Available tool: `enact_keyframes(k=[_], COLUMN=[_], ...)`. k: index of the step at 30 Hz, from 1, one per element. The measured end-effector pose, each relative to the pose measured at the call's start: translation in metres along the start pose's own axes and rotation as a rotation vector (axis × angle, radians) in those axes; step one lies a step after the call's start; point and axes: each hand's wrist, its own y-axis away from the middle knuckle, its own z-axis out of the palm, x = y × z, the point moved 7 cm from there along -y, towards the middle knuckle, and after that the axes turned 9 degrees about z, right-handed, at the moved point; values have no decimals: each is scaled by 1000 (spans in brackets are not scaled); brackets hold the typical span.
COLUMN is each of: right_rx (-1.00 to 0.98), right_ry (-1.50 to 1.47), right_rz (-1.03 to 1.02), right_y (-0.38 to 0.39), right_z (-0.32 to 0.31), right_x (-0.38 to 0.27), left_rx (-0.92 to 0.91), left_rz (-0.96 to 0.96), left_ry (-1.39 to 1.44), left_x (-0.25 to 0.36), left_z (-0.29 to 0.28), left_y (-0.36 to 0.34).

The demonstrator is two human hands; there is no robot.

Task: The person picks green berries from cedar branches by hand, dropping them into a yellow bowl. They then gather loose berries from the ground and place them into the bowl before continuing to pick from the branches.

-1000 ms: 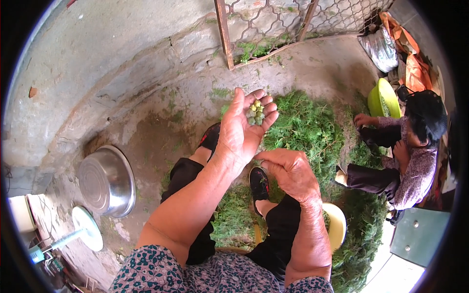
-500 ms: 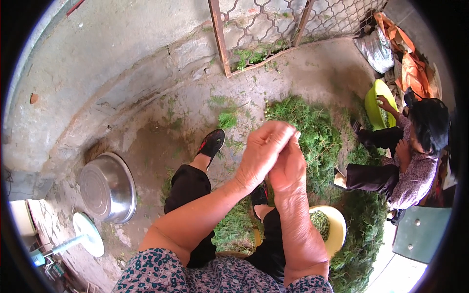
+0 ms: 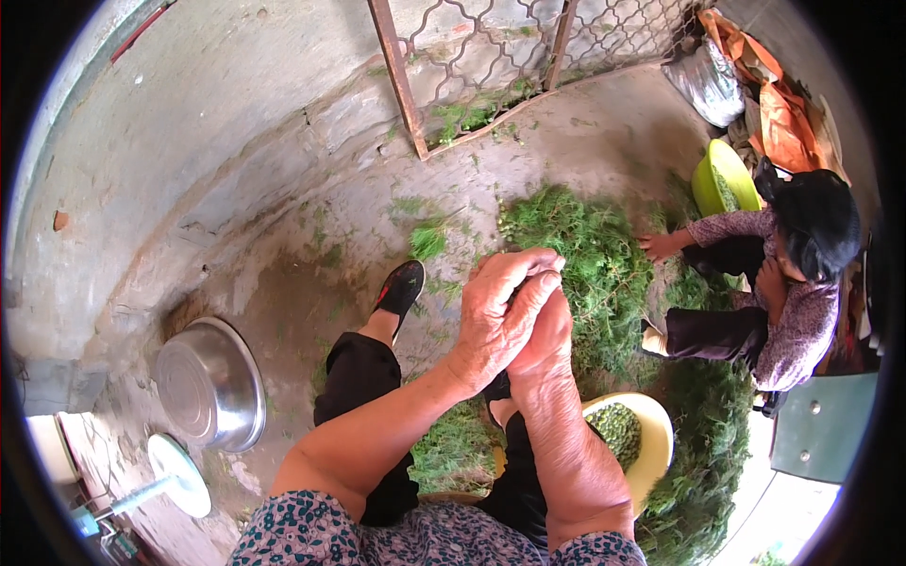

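Observation:
Above my lap my two hands meet, fingers curled and pressed together. My left hand [image 3: 496,309] folds over the front of my right hand [image 3: 545,332], thumb against its fingertips. Whatever lies between them is hidden. Beyond the hands spreads a heap of feathery green sprigs [image 3: 604,283]. Beside my right forearm stands a pale yellow bowl [image 3: 658,443] holding small green round pieces [image 3: 618,432]. More cut greenery [image 3: 458,443] lies on the floor between my legs.
At the right a co-worker [image 3: 802,311] sits, one hand stretched to the heap, near a lime-green basin [image 3: 710,189]. An overturned metal basin [image 3: 212,382] and a round pale blue stand [image 3: 179,476] are at the left. A metal lattice gate [image 3: 401,85] leans by the wall.
My hands have shifted slightly left and down in the picture, still pressed together. The co-worker's hand has left the lime-green basin and reaches down to the green heap. The view has tilted a little.

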Motion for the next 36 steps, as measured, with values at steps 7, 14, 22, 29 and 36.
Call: enact_keyframes(k=[7, 14, 22, 29, 36], right_rx=[137, 191, 722, 790, 797], right_ry=[562, 853, 1074, 1192, 1207], right_rz=[-122, -192, -469, -530, -466], right_y=[-3, 1, 8, 9, 4], right_z=[7, 14, 6, 15, 10], right_x=[-3, -1, -24, -24, -15], left_rx=[-43, -45, 140, 334, 174], left_rz=[-32, -33, -13, -335, -716], left_ry=[70, 221, 169, 312, 539], left_x=[0, 4, 6, -33, -54], left_z=[0, 2, -17, -37, -4], left_y=[-1, -3, -7, -5, 12])
